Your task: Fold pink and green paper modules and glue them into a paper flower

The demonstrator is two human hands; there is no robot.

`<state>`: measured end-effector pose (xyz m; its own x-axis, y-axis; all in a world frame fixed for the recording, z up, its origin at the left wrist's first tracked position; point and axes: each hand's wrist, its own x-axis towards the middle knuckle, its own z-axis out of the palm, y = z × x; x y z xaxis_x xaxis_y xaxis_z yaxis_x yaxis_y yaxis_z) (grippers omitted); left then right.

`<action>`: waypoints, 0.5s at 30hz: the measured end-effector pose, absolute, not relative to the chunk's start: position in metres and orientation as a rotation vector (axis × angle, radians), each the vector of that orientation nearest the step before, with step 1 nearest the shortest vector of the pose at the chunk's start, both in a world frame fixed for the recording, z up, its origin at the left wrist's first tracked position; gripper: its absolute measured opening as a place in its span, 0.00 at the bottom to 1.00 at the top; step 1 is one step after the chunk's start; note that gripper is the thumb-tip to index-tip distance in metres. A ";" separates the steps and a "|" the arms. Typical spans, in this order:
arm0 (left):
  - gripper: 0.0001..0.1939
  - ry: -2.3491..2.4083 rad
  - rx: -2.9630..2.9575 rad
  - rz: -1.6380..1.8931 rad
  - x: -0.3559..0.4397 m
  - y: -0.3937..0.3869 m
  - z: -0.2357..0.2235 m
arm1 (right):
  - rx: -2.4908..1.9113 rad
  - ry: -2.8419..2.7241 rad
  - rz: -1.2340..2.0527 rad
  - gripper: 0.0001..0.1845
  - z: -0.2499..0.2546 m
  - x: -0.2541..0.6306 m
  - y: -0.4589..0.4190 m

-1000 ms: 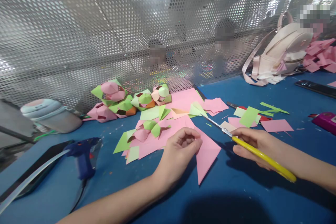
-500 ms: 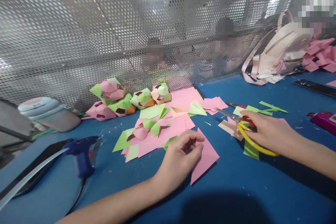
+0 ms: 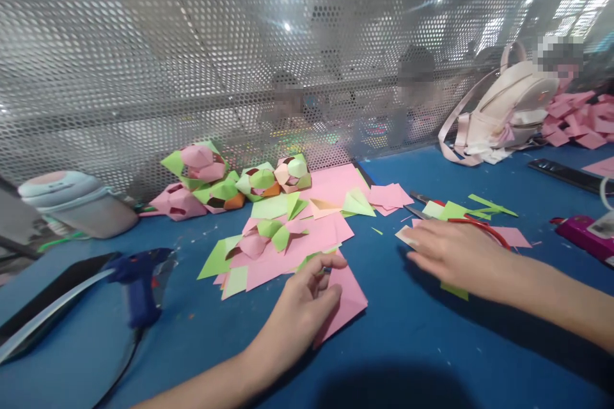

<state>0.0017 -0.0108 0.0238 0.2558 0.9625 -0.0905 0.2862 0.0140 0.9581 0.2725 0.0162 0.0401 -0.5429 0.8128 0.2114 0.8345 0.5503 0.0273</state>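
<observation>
**Left fingers curled by pink paper, right hand spread over scraps**

The fingers of the left hand (image 3: 300, 310) were curled, thumb and index tips apart at the near pink paper (image 3: 349, 307); whether the tucked fingers gripped it could not be told. That paper lay on the blue table (image 3: 403, 345), partly behind the hand.

The right hand (image 3: 453, 259) was palm down, its fingers stretched out and closed on nothing visible. Its fingertips reached over a beige scrap (image 3: 404, 236); contact was unclear. A green piece (image 3: 455, 291) showed under the hand's near edge, and a red handle (image 3: 487, 229) curved along its far side. Scissor blades (image 3: 418, 212) pointed toward the pink sheets.

Between and beyond the hands, more pink sheets (image 3: 314, 243) lay in a loose pile, with a pink-and-green folded piece (image 3: 256, 241) on top. Folded paper shapes (image 3: 204, 163) stood clustered against the perforated panel (image 3: 144, 77).

Farther left were a blue glue gun (image 3: 141, 297) and a lidded container (image 3: 79, 204); far right, a pale backpack (image 3: 513, 96) and a magenta device (image 3: 582, 236).
</observation>
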 end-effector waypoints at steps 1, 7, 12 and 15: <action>0.13 1.209 1.438 0.808 0.001 -0.012 0.023 | -1.227 -2.643 -0.046 0.18 0.044 0.259 0.011; 0.15 1.057 1.182 0.833 -0.004 -0.018 0.018 | -0.625 -2.675 0.120 0.11 0.038 0.206 0.001; 0.11 0.948 0.985 0.901 0.000 -0.014 0.016 | -0.544 -2.449 0.185 0.08 0.022 0.203 0.012; 0.10 0.918 0.919 0.935 0.002 -0.012 0.017 | -0.590 -2.328 0.368 0.07 0.019 0.206 0.016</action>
<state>0.0019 -0.0117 0.0172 0.3096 0.9232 -0.2278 -0.2447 0.3089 0.9191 0.2058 0.0155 0.0187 -0.6536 0.5077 0.5613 0.3097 0.8561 -0.4138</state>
